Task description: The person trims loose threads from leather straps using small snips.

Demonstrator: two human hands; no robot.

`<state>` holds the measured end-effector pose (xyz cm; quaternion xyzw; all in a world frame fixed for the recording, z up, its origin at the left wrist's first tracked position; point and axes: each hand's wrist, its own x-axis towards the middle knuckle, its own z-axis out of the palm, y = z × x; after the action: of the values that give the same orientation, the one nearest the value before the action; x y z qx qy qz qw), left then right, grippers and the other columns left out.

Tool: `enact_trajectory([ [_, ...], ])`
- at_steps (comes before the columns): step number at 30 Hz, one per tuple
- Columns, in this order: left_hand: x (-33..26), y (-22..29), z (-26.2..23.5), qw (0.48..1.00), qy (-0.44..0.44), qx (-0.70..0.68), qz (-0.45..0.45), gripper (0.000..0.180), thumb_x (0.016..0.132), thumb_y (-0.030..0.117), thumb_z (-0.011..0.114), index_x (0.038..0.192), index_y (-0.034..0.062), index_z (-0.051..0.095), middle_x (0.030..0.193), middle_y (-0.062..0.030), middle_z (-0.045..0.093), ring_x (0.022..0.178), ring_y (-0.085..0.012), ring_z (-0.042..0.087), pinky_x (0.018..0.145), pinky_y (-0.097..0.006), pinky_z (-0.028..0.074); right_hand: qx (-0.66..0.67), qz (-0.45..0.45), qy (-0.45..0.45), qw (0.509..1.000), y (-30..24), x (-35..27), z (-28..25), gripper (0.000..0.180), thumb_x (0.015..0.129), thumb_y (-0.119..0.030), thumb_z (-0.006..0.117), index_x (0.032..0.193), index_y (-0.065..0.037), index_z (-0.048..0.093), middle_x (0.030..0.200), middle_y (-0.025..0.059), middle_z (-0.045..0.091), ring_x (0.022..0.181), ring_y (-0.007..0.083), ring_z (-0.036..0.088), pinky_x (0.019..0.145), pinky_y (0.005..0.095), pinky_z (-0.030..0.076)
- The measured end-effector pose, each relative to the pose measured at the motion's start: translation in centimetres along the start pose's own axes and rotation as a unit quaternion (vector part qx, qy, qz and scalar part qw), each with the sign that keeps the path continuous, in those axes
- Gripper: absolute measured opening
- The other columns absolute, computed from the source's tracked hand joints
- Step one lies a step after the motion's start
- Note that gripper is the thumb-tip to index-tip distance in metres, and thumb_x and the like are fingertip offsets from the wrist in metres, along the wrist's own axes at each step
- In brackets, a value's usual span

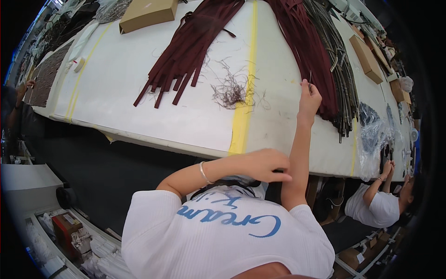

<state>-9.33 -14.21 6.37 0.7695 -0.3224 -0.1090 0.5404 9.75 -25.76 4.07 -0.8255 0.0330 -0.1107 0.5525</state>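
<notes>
My right hand (310, 101) is raised over the table's right part, fingers pinched round a thin, pointed metal tool (310, 74) whose exact kind is too small to tell. Just beside it hangs a bundle of burgundy fabric straps (320, 60), spread down the table. My left hand (267, 165), with a bangle at the wrist, lies across my right forearm near the table's front edge. Its thumb and fingers are loosely apart, and nothing shows in them. Another burgundy strap bundle (186, 51) lies to the left. Between the bundles sits a tangle of loose dark threads (232, 90).
Dark olive straps (343, 88) lie right of the burgundy ones. Cardboard boxes (148, 14) stand at the back left and on the right (366, 59). Clear plastic wrapping (370, 139) rests near a co-worker (374, 204). Yellow tape (240, 125) crosses the white table.
</notes>
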Motion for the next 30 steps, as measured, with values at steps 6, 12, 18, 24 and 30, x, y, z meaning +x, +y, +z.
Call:
enact_trajectory([
  [6,-10.3,-8.5,-15.3,0.721,0.527,0.431,-0.127,0.016,0.08,0.012,0.068,0.09,0.0014,0.061,0.092,-0.0135,0.061,0.089,-0.032,0.055,0.077,-0.041,0.045,-0.012,-0.113,0.093,0.989,2.2,-1.7,-2.4,0.033,0.096,-0.027,0.056,0.094,0.005,0.065,0.082,0.0082,0.069,0.074,0.0111,0.061,0.068,0.0257,0.047],
  [12,-14.7,-12.5,-22.3,0.583,0.518,0.533,-0.329,0.027,0.082,0.024,0.067,0.1,0.0033,0.066,0.096,-0.0126,0.062,0.097,-0.0297,0.056,0.08,-0.041,0.048,-0.03,-0.151,0.149,0.977,4.0,-1.2,-1.9,0.034,0.096,-0.027,0.056,0.09,0.004,0.065,0.073,0.0074,0.066,0.061,0.0114,0.055,0.057,0.0261,0.044],
  [18,-15.5,-14.1,-24.7,0.628,0.465,0.484,-0.394,0.023,0.082,0.022,0.066,0.096,0.0041,0.067,0.095,-0.0147,0.063,0.091,-0.033,0.061,0.078,-0.043,0.051,-0.051,-0.186,0.134,0.972,4.7,-1.2,-1.7,0.031,0.096,-0.025,0.057,0.086,0.003,0.065,0.055,-0.0026,0.046,0.05,0.0059,0.034,0.046,0.0248,0.029],
  [24,-14.5,-13.4,-25.7,0.608,0.371,0.563,-0.419,0.018,0.081,0.017,0.066,0.087,-0.0001,0.062,0.091,-0.0187,0.062,0.087,-0.035,0.063,0.072,-0.045,0.053,-0.05,-0.17,0.116,0.977,4.9,-1.0,-1.8,0.03,0.095,-0.025,0.057,0.087,0.003,0.066,0.057,-0.0002,0.049,0.051,0.0062,0.037,0.047,0.025,0.031],
  [30,-15.6,-12.9,-26.9,0.667,0.356,0.54,-0.369,0.018,0.082,0.007,0.062,0.096,-0.003,0.06,0.079,-0.0159,0.065,0.068,-0.0279,0.065,0.064,-0.038,0.054,-0.033,-0.135,0.094,0.986,5.1,-0.8,-1.7,0.03,0.095,-0.025,0.057,0.088,0.002,0.066,0.061,0.0022,0.056,0.054,0.0072,0.043,0.05,0.025,0.035],
])
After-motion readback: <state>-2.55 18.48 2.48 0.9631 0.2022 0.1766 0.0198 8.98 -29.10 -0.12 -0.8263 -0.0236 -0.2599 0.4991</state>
